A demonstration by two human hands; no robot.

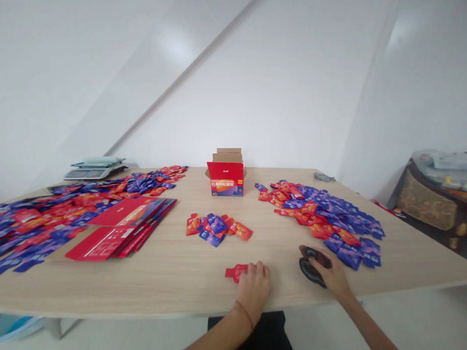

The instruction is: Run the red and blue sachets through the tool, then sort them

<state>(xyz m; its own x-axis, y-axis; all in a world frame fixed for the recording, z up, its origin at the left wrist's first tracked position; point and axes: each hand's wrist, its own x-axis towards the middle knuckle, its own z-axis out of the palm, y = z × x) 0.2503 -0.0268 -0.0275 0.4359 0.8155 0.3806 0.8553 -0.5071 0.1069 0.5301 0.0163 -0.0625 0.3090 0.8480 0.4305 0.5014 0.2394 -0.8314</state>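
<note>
At the near edge of the pale wooden table, the left hand lay knuckles-up with its fingers together and bent down onto the right end of a red sachet. Whether they pinched it or only pressed on it could not be told. The sachet was small, flat and plain red, with a narrow neck at its left end, and it lay alone just in front of the hand. To the right, well apart from the sachet, the right hand was cupped over a black object, fingers curved around its top. The object was dark, rounded and glossy, and what it was could not be told.

Beyond the hands sat a small pile of sachets, red, orange and purple mixed. Behind it stood an open red box with its brown flaps raised. A heap of sachets spread across the right side of the table, and a far wider spread of sachets covered the left side. Against that spread lay a stack of flat red cartons, fanned slightly. A weighing scale sat at the far left corner. The wall behind was plain white. A patterned cabinet stood on the floor to the right, and a blue tub showed under the table's left end.
</note>
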